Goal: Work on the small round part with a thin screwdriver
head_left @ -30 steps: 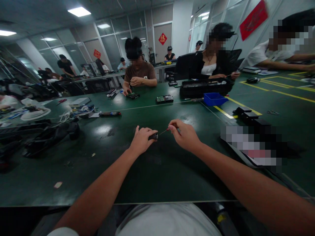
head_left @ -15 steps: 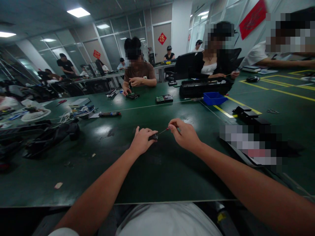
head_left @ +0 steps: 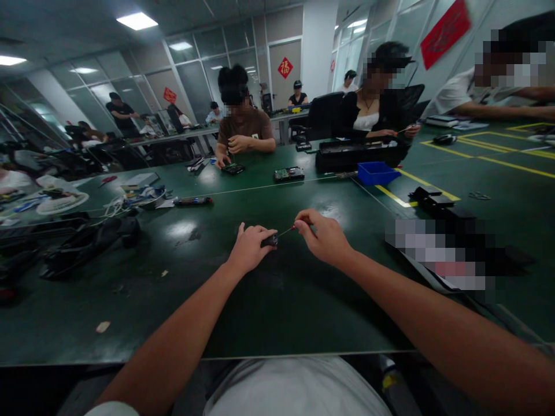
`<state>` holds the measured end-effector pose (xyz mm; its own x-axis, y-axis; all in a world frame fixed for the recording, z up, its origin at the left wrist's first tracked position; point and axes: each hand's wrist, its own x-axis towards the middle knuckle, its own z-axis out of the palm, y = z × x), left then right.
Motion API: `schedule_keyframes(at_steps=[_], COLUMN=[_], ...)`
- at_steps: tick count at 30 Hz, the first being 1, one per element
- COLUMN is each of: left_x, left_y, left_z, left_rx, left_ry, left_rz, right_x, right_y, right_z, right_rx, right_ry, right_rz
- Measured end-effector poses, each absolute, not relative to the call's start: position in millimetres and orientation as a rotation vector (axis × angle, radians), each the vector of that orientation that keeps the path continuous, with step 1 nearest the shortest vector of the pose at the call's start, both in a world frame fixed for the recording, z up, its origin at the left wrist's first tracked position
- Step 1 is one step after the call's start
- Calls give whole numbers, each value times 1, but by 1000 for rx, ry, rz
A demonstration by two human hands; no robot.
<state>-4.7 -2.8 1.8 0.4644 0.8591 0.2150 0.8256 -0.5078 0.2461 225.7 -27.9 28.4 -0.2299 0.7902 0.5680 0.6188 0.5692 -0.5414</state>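
My left hand (head_left: pixel 250 245) lies over a small black cylindrical part (head_left: pixel 270 240) on the green table (head_left: pixel 277 318), its fingers closed round it. Only the right end of that part shows; the rest is under the hand. Held in the fingertips of my right hand (head_left: pixel 321 234) is a thin screwdriver (head_left: pixel 286 231) with a red handle end. Its shaft points left, and the tip reaches the exposed end of the black part. Whether the tip sits inside it I cannot tell.
Left lie black plastic housings (head_left: pixel 91 242) and a marker-like tube (head_left: pixel 193 201). Ahead are a circuit-board drive (head_left: pixel 289 173) and a blue bin (head_left: pixel 378 173). Black parts (head_left: pixel 442 202) and a blurred sheet (head_left: pixel 437 254) lie right. Co-workers sit across the table.
My right hand and the screwdriver have shifted very slightly left. My left hand keeps its hold on the black part.
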Motion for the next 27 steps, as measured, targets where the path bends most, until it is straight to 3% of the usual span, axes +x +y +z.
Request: schedule_keyframes(at_steps=[16,27], left_x=[-5,-3], left_y=[-4,1], left_z=[5,10], left_rx=[2538,1886], left_ry=[1501,1299], left_rz=[517,965], right_x=[223,228], right_y=[-28,-21], right_z=[31,27], right_rx=[-1242,-1277], right_ry=[-2004,-1787], right_rz=[195,257])
